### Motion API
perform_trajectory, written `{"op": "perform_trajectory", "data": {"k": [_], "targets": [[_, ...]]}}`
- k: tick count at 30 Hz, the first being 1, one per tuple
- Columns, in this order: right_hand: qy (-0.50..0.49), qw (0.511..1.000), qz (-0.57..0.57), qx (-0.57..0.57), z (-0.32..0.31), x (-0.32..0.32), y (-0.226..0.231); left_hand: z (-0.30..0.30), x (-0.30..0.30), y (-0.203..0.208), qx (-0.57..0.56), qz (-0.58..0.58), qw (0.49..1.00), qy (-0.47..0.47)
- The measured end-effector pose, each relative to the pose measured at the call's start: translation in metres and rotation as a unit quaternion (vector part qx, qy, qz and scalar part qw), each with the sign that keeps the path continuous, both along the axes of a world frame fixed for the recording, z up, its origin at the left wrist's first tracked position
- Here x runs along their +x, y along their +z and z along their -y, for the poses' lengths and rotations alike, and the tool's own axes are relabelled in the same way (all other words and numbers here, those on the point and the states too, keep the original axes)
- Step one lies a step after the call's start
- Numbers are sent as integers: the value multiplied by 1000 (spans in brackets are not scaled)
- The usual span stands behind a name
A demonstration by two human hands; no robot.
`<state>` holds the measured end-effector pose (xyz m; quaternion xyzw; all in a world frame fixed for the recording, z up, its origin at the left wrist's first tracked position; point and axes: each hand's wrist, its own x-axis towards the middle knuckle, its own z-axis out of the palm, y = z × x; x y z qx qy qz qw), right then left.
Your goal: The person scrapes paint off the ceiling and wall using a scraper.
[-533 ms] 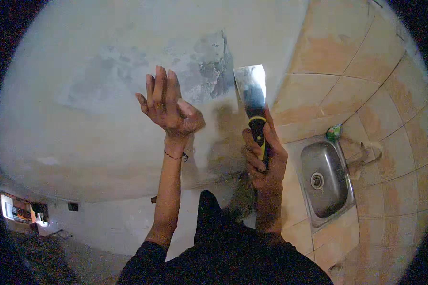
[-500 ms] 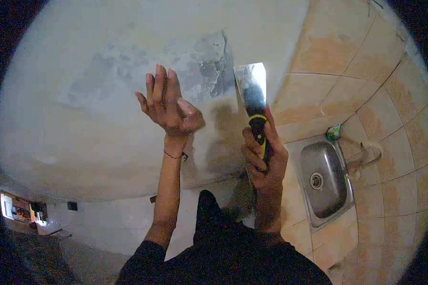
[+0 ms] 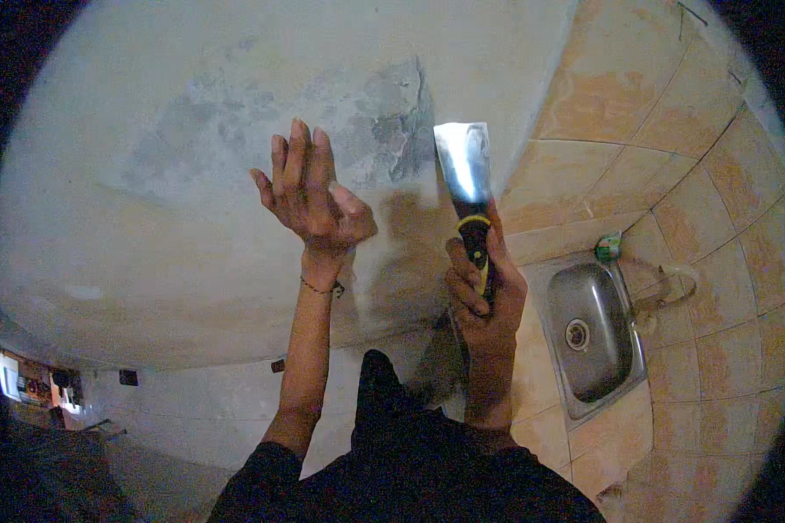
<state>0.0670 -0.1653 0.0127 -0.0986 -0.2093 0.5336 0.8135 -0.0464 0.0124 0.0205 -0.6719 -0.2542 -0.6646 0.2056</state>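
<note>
In my right hand (image 3: 487, 275) is a putty knife (image 3: 464, 166) with a wide shiny blade and a black and yellow handle. Its blade points up, just right of a rough grey patch (image 3: 397, 122) on the pale wall (image 3: 183, 253). The patch has flaking, peeled edges on its right side; whether the blade touches the wall I cannot tell. My left hand (image 3: 312, 192) is raised in front of the patch, palm turned toward me, fingers stretched out and holding nothing. A thin dark bracelet (image 3: 318, 286) circles the left wrist.
To the right, a steel sink (image 3: 589, 331) is set in a tiled counter (image 3: 541, 436). A small green and white packet (image 3: 609, 247) sits by its far corner. Orange-beige tiles (image 3: 602, 105) cover the right wall. A bright opening (image 3: 10, 376) shows at far left.
The view has shifted slightly. The putty knife's blade has tilted a little and catches the light differently. Both hands keep nearly the same pose.
</note>
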Motion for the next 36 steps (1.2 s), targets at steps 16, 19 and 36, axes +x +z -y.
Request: {"op": "perform_trajectory", "data": {"k": [16, 19, 36], "targets": [[-5, 997, -41, -67, 9, -4, 7, -2, 1, -2, 5, -3, 1000, 0], [16, 999, -43, -1, 5, -7, 11, 2, 0, 2, -2, -7, 1000, -6], [-2, 998, -40, -47, 9, -8, 11, 0, -1, -1, 2, -1, 1000, -3]]}}
